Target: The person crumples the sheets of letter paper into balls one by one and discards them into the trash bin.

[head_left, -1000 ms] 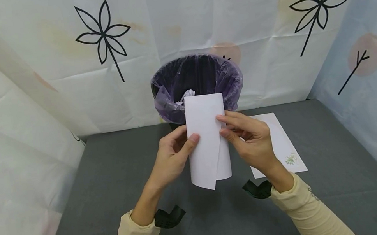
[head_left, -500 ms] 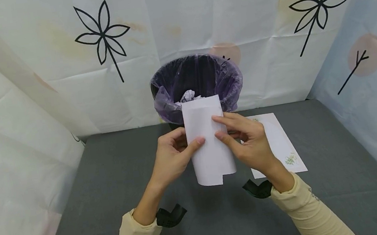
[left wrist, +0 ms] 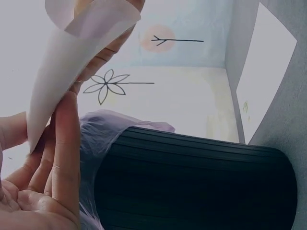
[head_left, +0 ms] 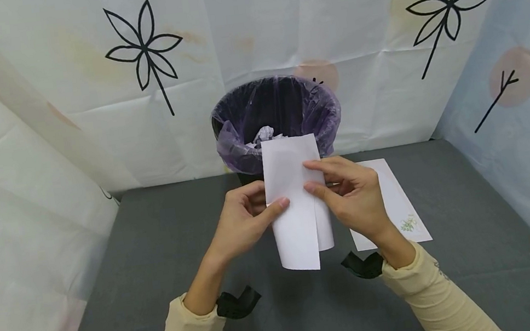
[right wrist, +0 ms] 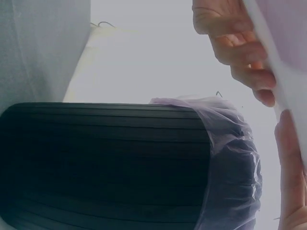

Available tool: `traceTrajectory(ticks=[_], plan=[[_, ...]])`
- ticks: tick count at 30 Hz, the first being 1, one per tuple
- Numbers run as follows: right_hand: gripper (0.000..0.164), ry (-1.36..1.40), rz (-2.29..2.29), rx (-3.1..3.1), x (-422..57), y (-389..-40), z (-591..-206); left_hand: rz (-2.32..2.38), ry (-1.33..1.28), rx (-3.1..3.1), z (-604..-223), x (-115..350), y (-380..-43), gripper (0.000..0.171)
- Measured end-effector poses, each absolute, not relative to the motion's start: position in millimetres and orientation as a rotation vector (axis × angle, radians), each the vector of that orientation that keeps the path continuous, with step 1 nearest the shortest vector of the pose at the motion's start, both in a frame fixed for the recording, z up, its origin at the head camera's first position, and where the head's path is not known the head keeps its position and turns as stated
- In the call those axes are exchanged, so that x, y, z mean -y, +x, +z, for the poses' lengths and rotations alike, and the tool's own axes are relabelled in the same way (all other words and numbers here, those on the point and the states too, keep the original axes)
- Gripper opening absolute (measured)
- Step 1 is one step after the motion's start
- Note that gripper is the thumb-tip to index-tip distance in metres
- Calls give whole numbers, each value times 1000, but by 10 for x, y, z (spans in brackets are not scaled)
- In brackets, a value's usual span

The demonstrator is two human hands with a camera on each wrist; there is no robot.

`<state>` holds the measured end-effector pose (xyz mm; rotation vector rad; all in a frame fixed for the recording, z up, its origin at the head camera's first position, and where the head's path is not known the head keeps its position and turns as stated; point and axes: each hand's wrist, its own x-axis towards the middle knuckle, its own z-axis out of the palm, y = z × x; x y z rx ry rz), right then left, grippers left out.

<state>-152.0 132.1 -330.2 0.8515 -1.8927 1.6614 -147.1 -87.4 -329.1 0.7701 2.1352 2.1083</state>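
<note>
Between my two hands stands a folded sheet of white paper (head_left: 295,206), raised above the table. My left hand (head_left: 244,220) pinches its left edge, thumb on the near face and fingers behind. On the other side my right hand (head_left: 352,190) grips the right edge, thumb and index finger on the front where the flaps overlap. Seen from the left wrist, the folded paper (left wrist: 72,62) narrows to a crease at the fingers and curves open on its other side. In the right wrist view, fingers lie along the back of the paper (right wrist: 288,72).
A black trash bin (right wrist: 105,163) with a purple liner (head_left: 326,119) stands behind the paper, crumpled paper (head_left: 265,134) inside. Flat on the grey table (head_left: 165,244), to the right, lies another white sheet (head_left: 395,199) with a green leaf print. Patterned cloth (head_left: 247,24) hangs around the table.
The paper has shifted slightly right and down, and its overlapping flaps have changed place at the lower edge. My left thumb has slid further across the front. Both hands keep their hold.
</note>
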Motion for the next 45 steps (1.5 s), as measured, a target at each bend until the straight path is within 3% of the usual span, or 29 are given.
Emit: traceTrajectory(ticks=[6, 13, 16, 33, 45], plan=[[55, 1034, 1805, 1954, -1434, -1526, -3282, 2161, 706, -2036, -3254, 904, -1461, 28], [100, 1453, 1751, 2037, -1674, -1553, -3261, 2286, 637, -1935, -3215, 969, -1462, 36], [108, 1545, 1662, 2014, -1687, -1566, -3267, 2296, 626, -1925, -3200, 989, -1459, 36], [74, 1214, 1701, 1890, -1503, -1505, -3350, 2272, 692, -2082, -3263, 905, -1478, 32], [57, 1133, 1692, 1805, -1435, -1518, -3375, 2259, 693, -2128, -3272, 881, -1474, 31]])
